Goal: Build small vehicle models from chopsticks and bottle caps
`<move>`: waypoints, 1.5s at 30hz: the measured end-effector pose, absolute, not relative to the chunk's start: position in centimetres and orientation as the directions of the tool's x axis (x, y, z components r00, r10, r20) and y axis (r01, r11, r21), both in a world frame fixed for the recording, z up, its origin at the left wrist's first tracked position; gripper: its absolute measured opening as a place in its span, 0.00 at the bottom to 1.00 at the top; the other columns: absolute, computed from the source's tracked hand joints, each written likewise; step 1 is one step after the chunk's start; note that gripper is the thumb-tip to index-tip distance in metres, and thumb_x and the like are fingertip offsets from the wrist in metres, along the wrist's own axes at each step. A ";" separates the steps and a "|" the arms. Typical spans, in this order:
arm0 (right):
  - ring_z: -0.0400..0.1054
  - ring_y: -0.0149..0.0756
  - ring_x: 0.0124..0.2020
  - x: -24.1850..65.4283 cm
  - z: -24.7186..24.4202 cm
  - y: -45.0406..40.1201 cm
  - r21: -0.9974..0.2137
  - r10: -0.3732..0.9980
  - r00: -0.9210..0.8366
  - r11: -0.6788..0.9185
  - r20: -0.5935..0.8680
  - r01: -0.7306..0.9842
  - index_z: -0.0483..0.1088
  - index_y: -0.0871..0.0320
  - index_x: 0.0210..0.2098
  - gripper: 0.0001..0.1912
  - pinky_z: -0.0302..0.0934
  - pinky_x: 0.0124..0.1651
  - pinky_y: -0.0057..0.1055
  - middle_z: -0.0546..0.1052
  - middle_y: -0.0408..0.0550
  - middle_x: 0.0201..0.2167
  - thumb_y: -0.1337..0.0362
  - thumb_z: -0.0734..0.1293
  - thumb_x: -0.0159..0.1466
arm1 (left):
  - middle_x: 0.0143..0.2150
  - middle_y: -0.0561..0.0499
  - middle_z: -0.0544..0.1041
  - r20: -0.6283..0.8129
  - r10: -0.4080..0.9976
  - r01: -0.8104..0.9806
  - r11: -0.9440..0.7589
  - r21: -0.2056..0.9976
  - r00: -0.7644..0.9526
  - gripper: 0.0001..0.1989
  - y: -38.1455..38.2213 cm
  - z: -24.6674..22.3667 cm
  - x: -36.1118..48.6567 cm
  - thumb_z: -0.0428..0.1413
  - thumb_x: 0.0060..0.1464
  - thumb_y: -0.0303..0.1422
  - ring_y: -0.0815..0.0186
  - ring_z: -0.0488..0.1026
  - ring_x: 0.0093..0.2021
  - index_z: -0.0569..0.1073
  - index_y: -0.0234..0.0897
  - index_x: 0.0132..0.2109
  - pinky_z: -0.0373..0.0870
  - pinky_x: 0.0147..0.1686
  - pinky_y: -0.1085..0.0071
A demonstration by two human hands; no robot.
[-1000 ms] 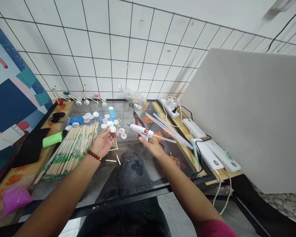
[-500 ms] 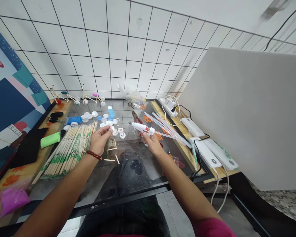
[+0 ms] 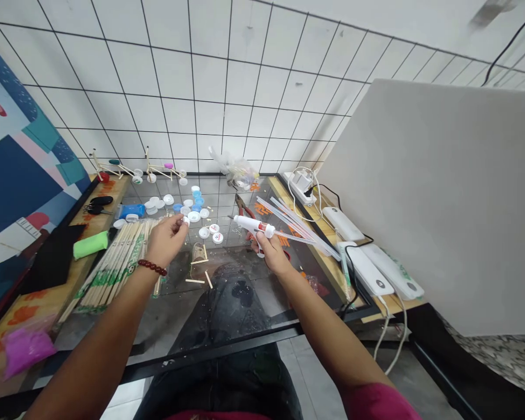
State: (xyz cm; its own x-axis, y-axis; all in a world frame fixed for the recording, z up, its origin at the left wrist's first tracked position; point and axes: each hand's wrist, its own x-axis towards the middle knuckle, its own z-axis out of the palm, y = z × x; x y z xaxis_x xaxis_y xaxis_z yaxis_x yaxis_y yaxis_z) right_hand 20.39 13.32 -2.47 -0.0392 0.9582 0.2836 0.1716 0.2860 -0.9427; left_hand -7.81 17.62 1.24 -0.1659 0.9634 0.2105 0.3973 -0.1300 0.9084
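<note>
My right hand [image 3: 266, 249] is wrapped round the handle of a white glue gun [image 3: 250, 224], its nozzle pointing left. A clear glue stick runs out of the gun's back end. The fingers of my left hand [image 3: 167, 236] are pinched at a small white cap [image 3: 185, 220], at the near edge of a cluster of white and blue bottle caps [image 3: 194, 216]. Two caps with red marks [image 3: 217, 238] lie between my hands. Short wooden sticks [image 3: 195, 282] and a small brown cylinder [image 3: 198, 252] rest on the glass table nearer to me.
Wrapped chopsticks [image 3: 114, 265] lie under and left of my left forearm. Pliers [image 3: 242, 207] and glue sticks [image 3: 297, 224] are behind the gun. Stick models [image 3: 157, 171] stand at the back left. A power strip [image 3: 298, 189] and white devices [image 3: 367, 268] line the right side.
My left hand has moved left and slightly up, uncovering a white cap near the marked ones. My right hand and the glue gun have stayed nearly still.
</note>
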 end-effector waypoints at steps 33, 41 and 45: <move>0.70 0.39 0.32 20.2 -2.9 13.6 -0.932 0.978 0.079 0.159 0.194 0.327 0.71 0.56 0.31 0.17 0.66 0.40 0.38 0.76 0.45 0.29 0.50 0.73 0.54 | 0.38 0.43 0.80 -0.340 0.939 -0.382 0.335 0.861 0.056 0.14 15.5 0.8 -3.8 0.65 0.45 0.15 0.66 0.77 0.35 0.81 0.31 0.40 0.77 0.38 0.69; 0.71 0.41 0.34 20.0 -3.3 13.8 -0.946 0.976 0.096 0.161 0.195 0.282 0.72 0.56 0.35 0.18 0.66 0.45 0.41 0.78 0.47 0.31 0.51 0.74 0.52 | 0.36 0.47 0.79 -0.222 0.975 -0.157 0.218 0.963 -0.013 0.14 16.1 -0.5 -4.1 0.68 0.41 0.21 0.66 0.74 0.32 0.81 0.35 0.39 0.72 0.35 0.70; 0.70 0.40 0.33 20.1 -3.3 13.7 -0.940 0.975 0.081 0.176 0.207 0.291 0.72 0.57 0.33 0.17 0.66 0.43 0.39 0.77 0.47 0.30 0.51 0.73 0.53 | 0.33 0.50 0.75 -0.010 0.999 0.196 0.018 0.980 -0.043 0.13 16.1 -1.0 -4.4 0.70 0.39 0.25 0.66 0.69 0.29 0.82 0.38 0.35 0.67 0.33 0.71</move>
State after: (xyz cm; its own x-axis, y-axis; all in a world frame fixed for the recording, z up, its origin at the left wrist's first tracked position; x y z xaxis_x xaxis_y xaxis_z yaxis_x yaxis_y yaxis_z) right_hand 20.08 13.68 -3.27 0.0813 0.9749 0.2073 0.2911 0.1758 -0.9404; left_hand -4.36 16.06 -0.98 -0.0431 0.9990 -0.0099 0.1963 0.0182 0.9804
